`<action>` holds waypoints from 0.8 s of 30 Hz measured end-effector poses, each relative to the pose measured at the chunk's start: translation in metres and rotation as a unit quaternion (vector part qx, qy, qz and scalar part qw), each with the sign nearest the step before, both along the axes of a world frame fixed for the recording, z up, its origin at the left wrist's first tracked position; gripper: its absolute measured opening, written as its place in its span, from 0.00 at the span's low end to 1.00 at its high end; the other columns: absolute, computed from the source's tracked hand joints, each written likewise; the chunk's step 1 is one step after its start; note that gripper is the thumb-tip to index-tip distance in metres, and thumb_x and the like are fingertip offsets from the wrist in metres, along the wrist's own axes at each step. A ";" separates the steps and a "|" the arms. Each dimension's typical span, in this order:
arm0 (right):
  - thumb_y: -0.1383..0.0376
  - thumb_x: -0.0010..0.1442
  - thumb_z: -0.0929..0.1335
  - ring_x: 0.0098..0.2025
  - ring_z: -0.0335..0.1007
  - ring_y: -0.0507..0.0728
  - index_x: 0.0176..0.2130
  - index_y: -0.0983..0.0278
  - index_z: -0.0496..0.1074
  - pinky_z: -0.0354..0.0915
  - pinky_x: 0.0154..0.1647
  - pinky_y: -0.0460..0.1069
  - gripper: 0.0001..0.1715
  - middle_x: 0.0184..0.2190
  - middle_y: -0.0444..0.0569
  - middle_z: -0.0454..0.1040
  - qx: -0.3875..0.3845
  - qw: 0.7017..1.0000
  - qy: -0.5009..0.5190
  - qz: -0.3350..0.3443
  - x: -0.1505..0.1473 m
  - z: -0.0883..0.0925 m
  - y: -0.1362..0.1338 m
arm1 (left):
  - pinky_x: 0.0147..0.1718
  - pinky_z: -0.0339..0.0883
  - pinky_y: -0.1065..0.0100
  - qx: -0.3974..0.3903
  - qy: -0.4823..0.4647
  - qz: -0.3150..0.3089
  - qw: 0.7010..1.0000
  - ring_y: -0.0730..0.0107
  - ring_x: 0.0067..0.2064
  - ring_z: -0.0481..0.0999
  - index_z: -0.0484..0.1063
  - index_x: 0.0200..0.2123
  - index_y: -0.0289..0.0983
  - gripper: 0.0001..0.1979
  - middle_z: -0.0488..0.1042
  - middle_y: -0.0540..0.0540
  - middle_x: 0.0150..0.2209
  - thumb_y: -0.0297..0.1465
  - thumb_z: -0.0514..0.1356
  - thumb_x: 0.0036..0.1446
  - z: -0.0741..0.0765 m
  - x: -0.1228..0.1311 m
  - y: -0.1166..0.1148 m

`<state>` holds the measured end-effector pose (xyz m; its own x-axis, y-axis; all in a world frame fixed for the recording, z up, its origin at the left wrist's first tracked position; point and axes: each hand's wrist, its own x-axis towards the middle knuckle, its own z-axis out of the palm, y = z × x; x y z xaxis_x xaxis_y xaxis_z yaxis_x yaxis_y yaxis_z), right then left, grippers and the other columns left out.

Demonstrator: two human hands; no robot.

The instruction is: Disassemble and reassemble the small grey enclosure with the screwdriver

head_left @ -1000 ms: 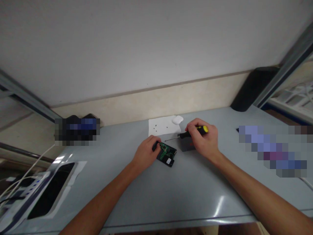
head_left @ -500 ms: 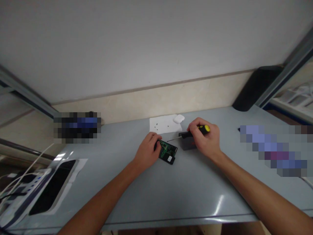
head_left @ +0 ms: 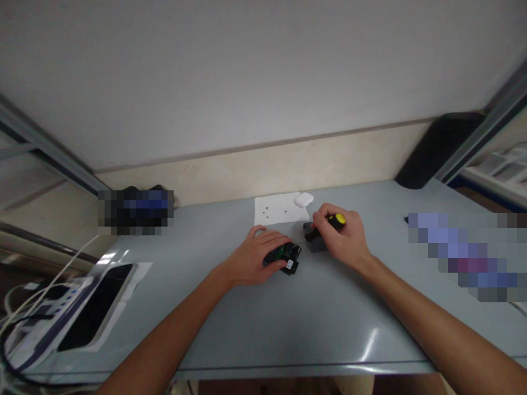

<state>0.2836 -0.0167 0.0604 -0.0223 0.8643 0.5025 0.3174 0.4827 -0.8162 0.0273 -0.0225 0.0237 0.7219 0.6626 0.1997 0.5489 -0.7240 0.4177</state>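
My left hand grips a small device with an exposed green circuit board, fingers along its far edge and thumb along its near edge. A small white label shows at its right end. My right hand is closed around a screwdriver with a black and yellow handle. Its thin shaft points left and its tip is at the far right part of the device; exact contact is too small to make out. Beneath the right hand lies a dark flat cover-like piece on the table.
Behind the hands, a white paper bears several tiny dark bits, with a white rounded object on its corner. A phone and a power strip with cables lie at left. A black cylinder leans at back right.
My left hand has moved right and now spans the device, covering more of it. The screwdriver has come lower, its tip shifting right to the device's right part.
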 end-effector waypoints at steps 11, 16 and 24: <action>0.59 0.64 0.68 0.22 0.59 0.51 0.23 0.61 0.67 0.56 0.25 0.48 0.19 0.18 0.41 0.65 0.001 1.000 -0.022 0.012 0.003 0.004 -0.002 | 0.69 0.56 0.45 -0.007 -0.003 0.005 1.000 0.50 0.66 0.77 0.72 0.67 0.45 0.24 0.80 0.39 0.63 0.40 0.64 0.71 0.001 0.002 -0.002; 0.59 0.65 0.67 0.22 0.59 0.50 0.23 0.61 0.67 0.56 0.25 0.47 0.19 0.18 0.41 0.65 -0.003 0.999 -0.029 0.029 0.001 0.002 -0.002 | 0.69 0.57 0.46 -0.005 -0.004 0.001 1.000 0.51 0.66 0.77 0.72 0.68 0.45 0.24 0.79 0.39 0.65 0.39 0.63 0.71 0.003 0.002 -0.002; 0.59 0.65 0.67 0.21 0.59 0.50 0.23 0.61 0.68 0.56 0.25 0.47 0.19 0.17 0.40 0.65 0.009 0.999 -0.047 0.022 0.000 -0.001 -0.002 | 0.70 0.54 0.45 -0.005 0.000 0.003 1.000 0.51 0.66 0.76 0.71 0.67 0.44 0.23 0.79 0.40 0.65 0.37 0.62 0.72 0.003 0.003 -0.004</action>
